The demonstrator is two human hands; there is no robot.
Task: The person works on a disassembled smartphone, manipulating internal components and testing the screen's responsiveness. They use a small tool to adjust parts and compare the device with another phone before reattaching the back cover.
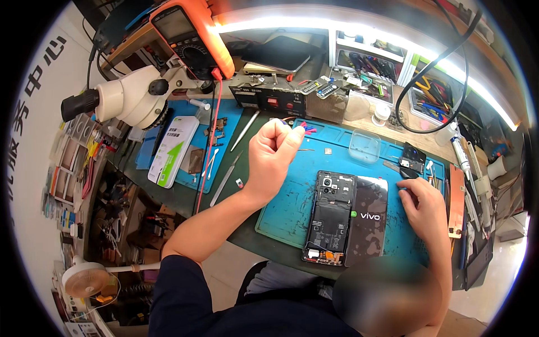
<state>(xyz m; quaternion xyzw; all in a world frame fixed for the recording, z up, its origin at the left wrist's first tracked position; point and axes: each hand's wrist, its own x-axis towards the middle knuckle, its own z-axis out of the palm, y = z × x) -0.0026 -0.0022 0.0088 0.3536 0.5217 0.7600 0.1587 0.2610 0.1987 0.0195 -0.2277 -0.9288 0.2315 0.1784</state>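
Note:
My left hand [273, 154] is raised over the left part of the blue work mat [283, 216], its fingers folded in and thumb pressed against them. Small pink and purple strands [306, 128] show just beyond the fingertips; whether the hand grips them I cannot tell. My right hand [424, 203] rests low at the right of the mat, fingers loosely bent, a small gap beside the thumb and nothing seen in it. Between my hands lies an opened smartphone [328, 216], its battery and inner parts bare. A dark back cover [368, 222] lies against its right side.
A clear plastic box [364, 146] and a dark phone part [412, 159] are farther back on the mat. At left stand a microscope [126, 96] and a white-green box [174, 150]. An orange multimeter [192, 42] hangs above, its red lead running down. Tool trays [429, 101] line the back.

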